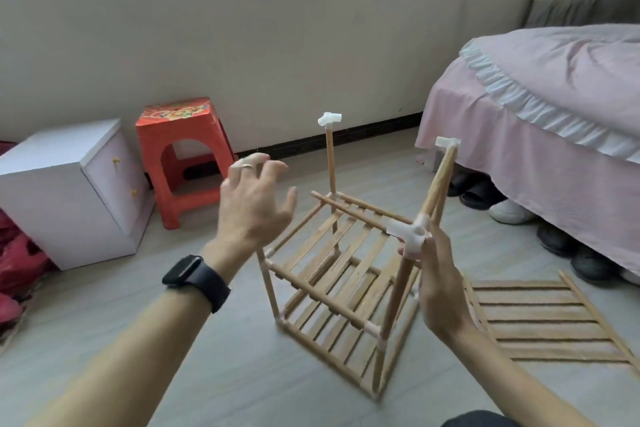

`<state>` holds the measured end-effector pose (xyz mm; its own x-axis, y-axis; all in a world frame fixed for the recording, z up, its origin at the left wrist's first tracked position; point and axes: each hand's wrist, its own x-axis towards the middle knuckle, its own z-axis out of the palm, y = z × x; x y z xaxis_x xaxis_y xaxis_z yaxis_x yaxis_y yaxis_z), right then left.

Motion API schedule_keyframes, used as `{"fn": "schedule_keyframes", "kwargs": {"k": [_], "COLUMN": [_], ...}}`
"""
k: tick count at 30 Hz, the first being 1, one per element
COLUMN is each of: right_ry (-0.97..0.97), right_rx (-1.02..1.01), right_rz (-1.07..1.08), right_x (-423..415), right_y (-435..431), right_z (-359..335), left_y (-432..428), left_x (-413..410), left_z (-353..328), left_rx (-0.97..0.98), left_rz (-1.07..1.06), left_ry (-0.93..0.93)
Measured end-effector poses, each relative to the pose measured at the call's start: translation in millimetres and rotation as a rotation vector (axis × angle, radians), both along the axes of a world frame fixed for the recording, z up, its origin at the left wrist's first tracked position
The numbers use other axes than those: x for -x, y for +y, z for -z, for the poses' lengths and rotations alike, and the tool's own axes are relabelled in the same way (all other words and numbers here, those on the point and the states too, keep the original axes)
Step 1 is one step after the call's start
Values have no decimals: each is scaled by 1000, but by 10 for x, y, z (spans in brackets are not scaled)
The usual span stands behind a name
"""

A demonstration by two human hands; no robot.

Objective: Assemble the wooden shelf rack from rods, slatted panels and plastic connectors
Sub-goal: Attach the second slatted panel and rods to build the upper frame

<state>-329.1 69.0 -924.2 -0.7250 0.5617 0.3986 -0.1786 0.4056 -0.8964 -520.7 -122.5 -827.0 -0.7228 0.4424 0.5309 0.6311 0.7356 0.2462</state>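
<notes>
The right hand (441,284) pinches a white plastic connector (414,236) on the wooden slatted rack (318,296); left hand (254,208), at nine o'clock, grip spread.

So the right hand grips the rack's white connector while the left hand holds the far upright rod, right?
Not quite. The left hand holds nothing: it hovers open, fingers spread, clear of the far upright rod. The right hand does grip the white connector on the rack. The head view shows this.
</notes>
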Motion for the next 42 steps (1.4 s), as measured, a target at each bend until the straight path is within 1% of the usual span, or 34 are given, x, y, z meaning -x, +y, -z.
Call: {"fn": "schedule_keyframes", "kwargs": {"k": [1, 2, 4, 6, 7, 9, 12, 15, 18, 19, 21, 23, 24, 26, 29, 31, 33, 35, 38, 39, 40, 42], "right_ry": [20, 19, -18, -10, 0, -13, -80, -132, -162, -166, -205, -321, -401, -543, -660, -673, -597, -544, -564, -590, -624, -704], "right_rx": [-68, -139, -323, -503, -535, -540, -554, -531, -486, -461, -372, -229, -167, -98, -7, 15, -51, -168, -333, -388, -450, -557], "right_rz": [12, 17, 69, 118, 141, 193, 227, 284, 292, 309, 363, 395, 395, 398, 461, 580, 672, 634, 463, 383, 285, 43], "right_x": [-38, -53, -33, 10, 24, 41, 57, 89, 137, 149, 184, 281, 345, 462, 605, 655, 673, 688, 824, 889, 959, 1093], "right_y": [-21, -23, 15, 71, 98, 172, 349, 571, 697, 741, 851, 958, 1008, 1087, 1099, 990, 797, 593, 357, 296, 234, 129], "right_z": [30, 56, 118, 171, 175, 167, 165, 159, 163, 171, 182, 142, 107, 29, -42, 27, 212, 430, 717, 781, 833, 896], "left_y": [-79, -148, -233, -274, -280, -286, -303, -304, -321, -339, -367, -328, -280, -171, -103, -134, -176, -186, -180, -165, -151, -124], "left_x": [148, 279, 502, 643, 678, 689, 688, 701, 719, 711, 652, 491, 389, 255, 222, 240, 276, 337, 469, 497, 521, 555], "left_z": [-20, -36, -25, 10, 30, 70, 129, 166, 126, 111, 109, 155, 173, 182, 113, 57, 56, 103, 148, 147, 146, 143], "left_rx": [57, 104, 153, 130, 100, 86, 190, 240, 257, 265, 290, 286, 273, 249, 289, 263, 190, 136, 88, 71, 59, 37], "left_rz": [-66, -106, -118, -68, -40, -10, 19, 54, 83, 90, 106, 173, 210, 238, 225, 221, 208, 163, 195, 222, 235, 216], "left_ry": [11, -31, -195, -344, -378, -355, -278, -248, -236, -218, -122, -15, 1, 28, 72, 107, 114, 28, -251, -308, -326, -306]}}
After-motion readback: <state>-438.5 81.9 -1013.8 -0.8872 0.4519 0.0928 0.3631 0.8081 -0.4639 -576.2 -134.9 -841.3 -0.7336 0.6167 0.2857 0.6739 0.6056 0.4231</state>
